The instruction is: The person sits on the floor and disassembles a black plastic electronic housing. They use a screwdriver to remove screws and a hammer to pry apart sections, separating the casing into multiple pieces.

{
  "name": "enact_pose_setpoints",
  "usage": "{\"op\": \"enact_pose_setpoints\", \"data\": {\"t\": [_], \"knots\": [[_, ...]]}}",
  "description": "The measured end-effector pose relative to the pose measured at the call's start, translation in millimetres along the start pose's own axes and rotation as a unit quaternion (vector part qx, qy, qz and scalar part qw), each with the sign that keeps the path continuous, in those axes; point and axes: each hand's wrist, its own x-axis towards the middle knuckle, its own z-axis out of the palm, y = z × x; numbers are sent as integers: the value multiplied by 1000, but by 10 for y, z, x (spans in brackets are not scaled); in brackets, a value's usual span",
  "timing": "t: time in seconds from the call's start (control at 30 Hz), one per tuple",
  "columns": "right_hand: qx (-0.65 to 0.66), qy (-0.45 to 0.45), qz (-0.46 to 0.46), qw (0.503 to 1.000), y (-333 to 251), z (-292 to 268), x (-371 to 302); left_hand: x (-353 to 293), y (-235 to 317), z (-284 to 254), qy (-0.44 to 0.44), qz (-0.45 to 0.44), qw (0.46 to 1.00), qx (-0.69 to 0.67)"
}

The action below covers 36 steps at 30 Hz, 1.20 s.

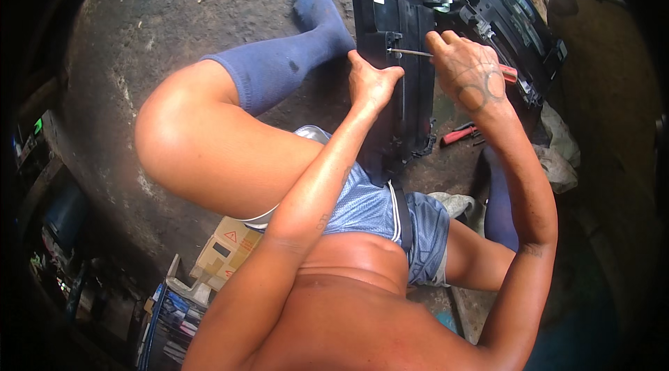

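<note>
A black plastic panel (411, 103) with ribs and clips stands between my legs, its lower end close to my shorts. Gripping its left edge is my left hand (373, 84), thumb resting on the panel's face and most of the fingers hidden. My right hand (468, 68) is closed around a screwdriver (412, 53), whose red handle end sticks out past the palm. The thin metal shaft points left, and its tip meets a small fitting near the panel's upper left edge.
A larger black machine housing (512, 16) lies at the upper right, beside the panel. Another red-handled tool (458, 135) rests on the dark, rough floor (188, 2). Behind my left arm sits a cardboard box (221, 249); crumpled pale cloth (557, 151) lies at the right.
</note>
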Motion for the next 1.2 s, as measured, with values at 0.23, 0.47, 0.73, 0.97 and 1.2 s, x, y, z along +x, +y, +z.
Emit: {"op": "enact_pose_setpoints", "data": {"t": [0.23, 0.47, 0.73, 0.97, 1.2], "knots": [[-5, 6, -68, 998, -1, 102, 67, -25, 104, -31, -7, -10, 1000, 4], [282, 22, 44, 958, -27, 226, 293, -26, 199, -36, -27, -33, 999, 1], [391, -36, 135, 910, -176, 494, 304, -1, 178, -56, -16, -20, 1000, -15], [343, 109, 77, 930, -255, 569, 196, 22, 165, -56, -1, -30, 1000, -1], [569, 19, 334, 751, 384, 678, -341, 105, -15, -48, -29, -18, 997, -73]]}}
